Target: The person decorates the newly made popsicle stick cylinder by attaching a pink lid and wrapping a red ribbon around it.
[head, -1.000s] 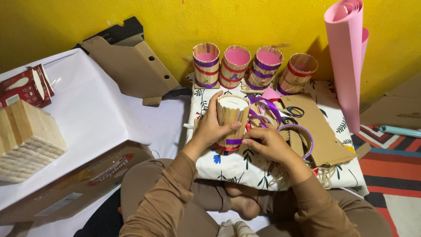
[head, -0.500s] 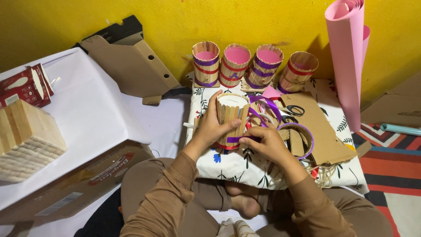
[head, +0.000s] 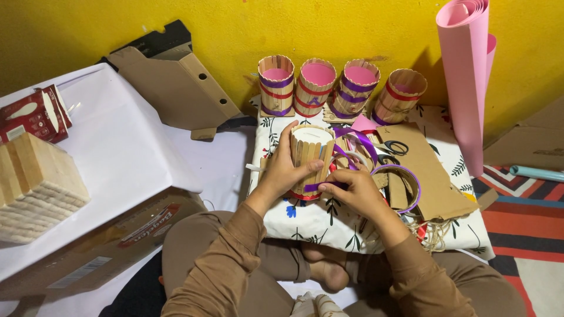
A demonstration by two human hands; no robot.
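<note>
Stick cup point(head: 311, 154) is held upright over the patterned cloth point(head: 329, 220), left hand point(head: 286, 170) closed round its side; purple ribbon point(head: 320, 186), running crosswise near its base, is pinched by the right hand point(head: 356, 191).

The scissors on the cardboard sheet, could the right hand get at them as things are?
Probably yes, once freed: the scissors lie uncovered just beyond the right hand, but its fingers are pinching purple ribbon on the stick cup.

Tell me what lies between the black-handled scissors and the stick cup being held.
In the head view, loose loops of purple and white ribbon lie between the scissors and the stick cup, which the left hand grips.
</note>
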